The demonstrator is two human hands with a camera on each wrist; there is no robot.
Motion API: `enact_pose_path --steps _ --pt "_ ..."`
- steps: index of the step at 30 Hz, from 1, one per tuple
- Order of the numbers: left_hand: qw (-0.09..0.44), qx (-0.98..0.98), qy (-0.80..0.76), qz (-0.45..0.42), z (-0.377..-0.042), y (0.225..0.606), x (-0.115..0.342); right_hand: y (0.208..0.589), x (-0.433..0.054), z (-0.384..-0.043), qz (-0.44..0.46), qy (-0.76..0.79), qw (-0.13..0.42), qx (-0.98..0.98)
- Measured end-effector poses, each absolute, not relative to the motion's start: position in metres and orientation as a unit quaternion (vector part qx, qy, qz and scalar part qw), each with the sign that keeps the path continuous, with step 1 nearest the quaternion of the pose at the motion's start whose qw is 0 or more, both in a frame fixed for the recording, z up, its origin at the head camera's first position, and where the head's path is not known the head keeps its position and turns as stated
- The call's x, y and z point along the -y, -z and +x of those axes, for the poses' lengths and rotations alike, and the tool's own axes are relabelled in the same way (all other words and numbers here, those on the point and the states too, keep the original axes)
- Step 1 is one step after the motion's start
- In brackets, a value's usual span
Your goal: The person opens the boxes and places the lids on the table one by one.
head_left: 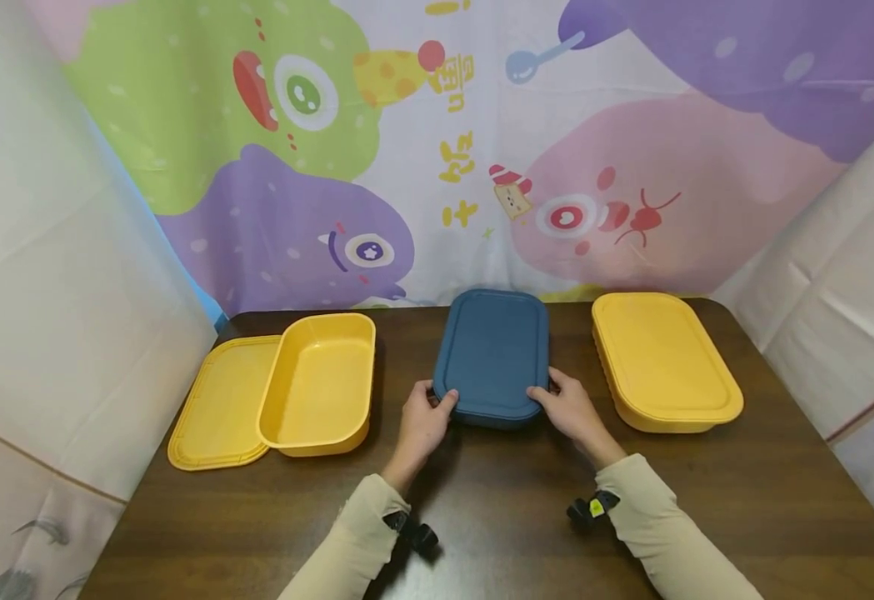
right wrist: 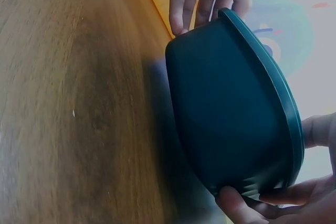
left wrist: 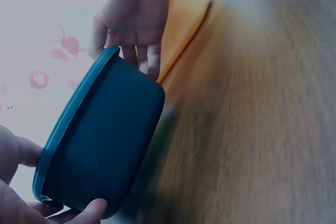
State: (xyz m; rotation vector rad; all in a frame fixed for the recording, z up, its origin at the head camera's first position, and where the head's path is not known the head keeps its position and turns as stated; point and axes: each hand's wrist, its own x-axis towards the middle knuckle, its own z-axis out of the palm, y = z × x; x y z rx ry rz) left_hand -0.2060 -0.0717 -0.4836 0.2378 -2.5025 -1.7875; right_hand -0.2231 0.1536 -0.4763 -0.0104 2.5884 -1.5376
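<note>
A dark blue lidded box (head_left: 491, 354) is held between both hands near the back middle of the table. My left hand (head_left: 423, 423) grips its near left corner, thumb on the lid's edge and fingers against the side. On the near right corner, my right hand (head_left: 573, 410) grips the same way. The box's deep side wall (left wrist: 105, 135) shows in the left wrist view, with a shadow on the wood beside its base. In the right wrist view the lid's rim (right wrist: 273, 85) sits on the box; its contents are hidden.
At the left, an uncovered yellow box (head_left: 320, 383) stands partly over a flat yellow lid (head_left: 222, 404). A yellow box with its lid on (head_left: 665, 358) stands at the right. A cartoon-printed cloth (head_left: 444, 250) hangs behind the brown wooden table (head_left: 496, 517).
</note>
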Motion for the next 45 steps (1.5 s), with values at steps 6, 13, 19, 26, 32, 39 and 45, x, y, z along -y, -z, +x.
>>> enact_pose_path --steps 6,13,19,26,32,39,45 --pt "0.026 0.826 0.559 0.068 -0.2 0.484 0.07 0.474 -0.161 -0.219 -0.006 0.511 0.062 -0.857" --pt "0.012 0.839 0.542 0.046 -0.195 0.48 0.067 0.471 -0.171 -0.215 -0.007 0.516 0.069 -0.854" --pt "0.0 0.846 0.531 0.04 -0.189 0.48 0.064 0.469 -0.178 -0.212 -0.008 0.512 0.082 -0.855" --pt "-0.002 0.847 0.531 0.019 -0.181 0.483 0.059 0.474 -0.189 -0.208 -0.007 0.514 0.09 -0.853" --pt "0.003 0.848 0.53 0.008 -0.176 0.485 0.054 0.474 -0.199 -0.204 -0.002 0.506 0.1 -0.857" --pt "0.003 0.845 0.534 0.001 -0.173 0.485 0.049 0.473 -0.205 -0.201 0.003 0.503 0.101 -0.858" --pt "0.002 0.846 0.534 -0.003 -0.171 0.485 0.047 0.473 -0.207 -0.198 0.007 0.499 0.098 -0.861"
